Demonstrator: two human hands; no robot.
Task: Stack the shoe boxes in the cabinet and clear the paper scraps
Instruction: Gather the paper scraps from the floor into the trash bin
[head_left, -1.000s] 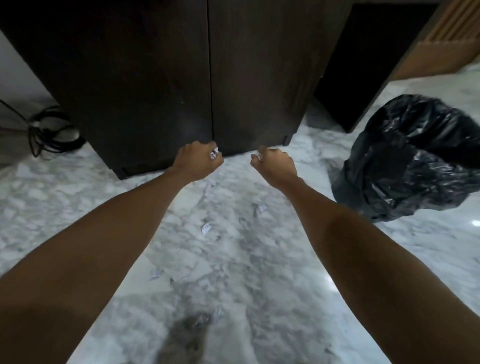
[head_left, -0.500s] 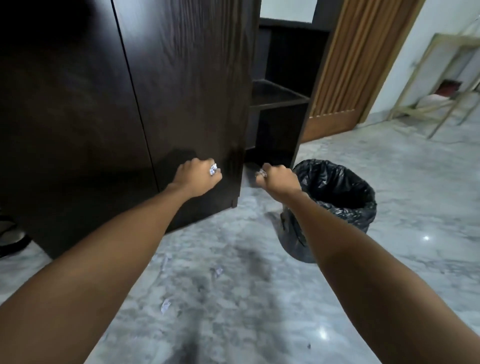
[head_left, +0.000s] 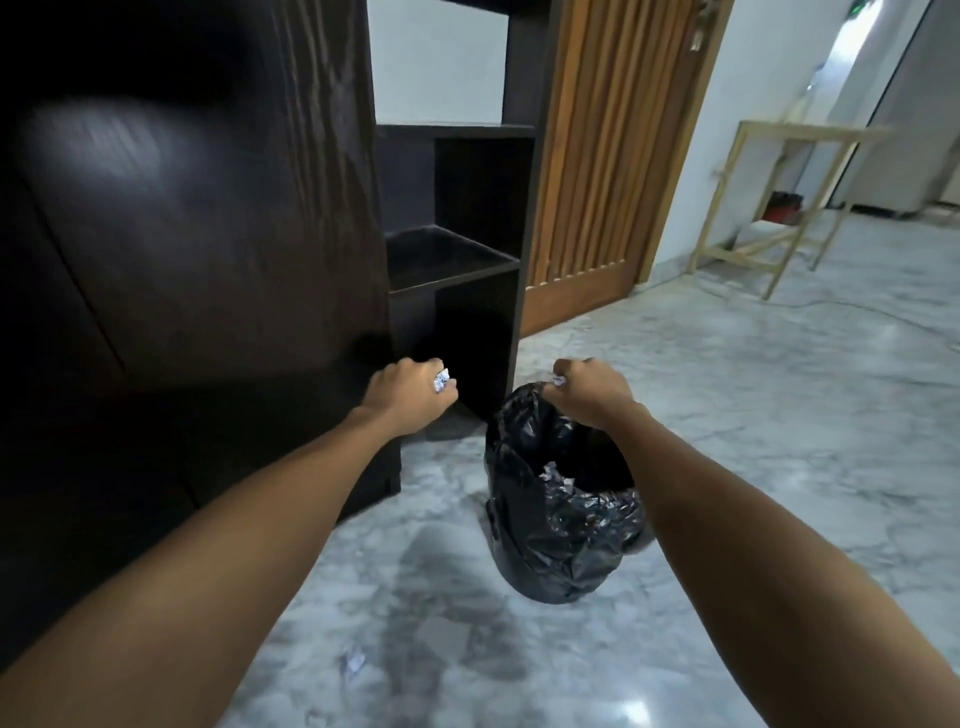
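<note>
Scrap run, about to dump in the bin

Both hands, left hand (head_left: 410, 395) and right hand (head_left: 589, 387), clench paper scraps (head_left: 441, 379) near the black-lined bin (head_left: 561, 540); next, I'd guess: release over it, then grab the floor scrap (head_left: 355, 662).

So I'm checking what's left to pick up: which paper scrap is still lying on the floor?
The paper scrap on the marble near the bottom edge, between the forearms. The others are gripped in the left hand and right hand or already in the bin bag.

We see dim, soft light — brightest toward two o'clock, glare spots on the marble floor (head_left: 641, 711), motion blur on the dark cabinet (head_left: 197, 218), wide-angle bending at edges.
</note>
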